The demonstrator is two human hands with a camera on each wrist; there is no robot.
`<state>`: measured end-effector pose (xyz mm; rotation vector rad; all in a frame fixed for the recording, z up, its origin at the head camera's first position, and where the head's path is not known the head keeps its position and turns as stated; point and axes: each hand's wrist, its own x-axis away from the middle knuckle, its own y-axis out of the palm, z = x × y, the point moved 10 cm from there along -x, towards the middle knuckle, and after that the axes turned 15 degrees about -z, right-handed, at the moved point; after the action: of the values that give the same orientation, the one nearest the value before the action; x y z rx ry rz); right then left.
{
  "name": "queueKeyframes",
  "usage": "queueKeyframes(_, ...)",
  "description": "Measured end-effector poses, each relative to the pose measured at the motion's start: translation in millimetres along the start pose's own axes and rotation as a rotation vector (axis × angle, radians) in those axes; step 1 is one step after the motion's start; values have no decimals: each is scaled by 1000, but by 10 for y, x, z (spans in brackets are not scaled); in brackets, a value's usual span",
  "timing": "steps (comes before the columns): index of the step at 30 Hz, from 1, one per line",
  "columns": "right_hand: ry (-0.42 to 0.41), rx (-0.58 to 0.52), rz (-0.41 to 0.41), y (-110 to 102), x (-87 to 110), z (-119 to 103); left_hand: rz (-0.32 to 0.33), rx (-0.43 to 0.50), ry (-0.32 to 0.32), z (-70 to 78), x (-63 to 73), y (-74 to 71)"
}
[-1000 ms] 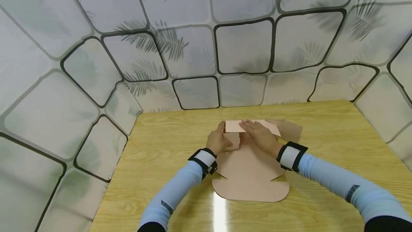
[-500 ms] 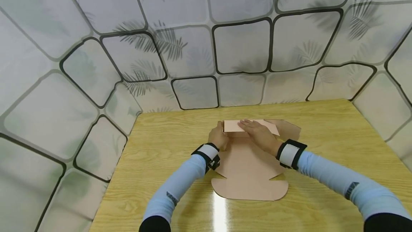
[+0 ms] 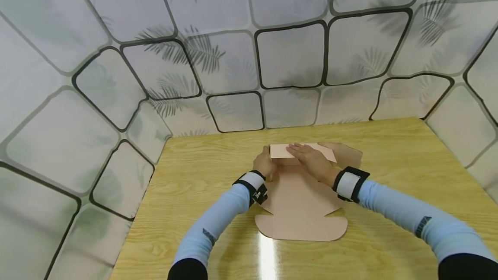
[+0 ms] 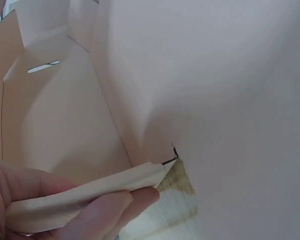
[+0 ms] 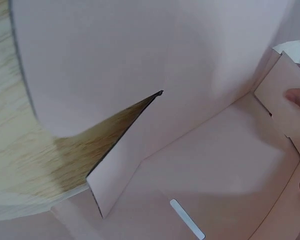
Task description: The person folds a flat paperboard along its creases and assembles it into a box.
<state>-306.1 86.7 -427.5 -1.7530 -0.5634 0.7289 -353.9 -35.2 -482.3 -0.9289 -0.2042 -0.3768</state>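
Observation:
A brown cardboard box [image 3: 299, 198], partly folded from a flat blank, lies on the table with its rounded-corner lid flap [image 3: 301, 228] towards me. My left hand [image 3: 264, 163] grips its left side; in the left wrist view the fingers [image 4: 97, 215] pinch a doubled side panel [image 4: 85, 195]. My right hand [image 3: 311, 161] rests with straight fingers on the pale panel [image 3: 279, 152] along the far edge. A side flap [image 3: 346, 154] sticks out beyond it to the right. In the right wrist view, a narrow slot [image 5: 187, 219] shows in the base, and an angled flap [image 5: 122, 175] stands up.
The wood-grain table [image 3: 194, 211] spreads around the box on all sides. Behind it and on the left rises a wall covering [image 3: 233, 64] with a stone-and-leaf pattern. A bright reflection lies on the table in front of the box.
My left hand has shifted slightly right and turned against the box's left side; the small left panel that stood out beneath it no longer shows. The right hand stays nearly in place.

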Motion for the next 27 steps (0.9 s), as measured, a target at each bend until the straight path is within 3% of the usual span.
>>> queueKeyframes(2, 2, -11, -7, 18, -3, 8, -2, 24, -7, -28, -15, 13)
queueKeyframes(5, 5, -10, -14, 32, 9, 4, 20, -34, 1, -43, -45, 53)
queueKeyframes(6, 5, -7, -16, 32, 16, -2, 34, -61, 38, -131, -179, 129)
queueKeyframes(8, -2, -2, -16, 26, 30, -22, -22, -97, 63, -290, -418, 279)
queueKeyframes(10, -16, 0, -21, 24, 45, -50, -100, -103, 76, -387, -522, 389)
queueKeyframes(12, -36, 0, -23, 27, 65, -79, -215, -42, 68, -457, -550, 461)
queueKeyframes(14, -60, 15, -26, 40, 91, -111, -324, -2, 28, -335, -312, 388)
queueKeyframes(18, -104, 61, -1, 56, 168, -175, -414, 30, 127, -129, -53, 248)
queueKeyframes(22, -131, 87, 29, 69, 224, -215, -441, 71, 216, -23, 52, 137)
queueKeyframes(27, -146, 115, 45, 68, 230, -240, -389, 91, 229, -3, 79, 89)
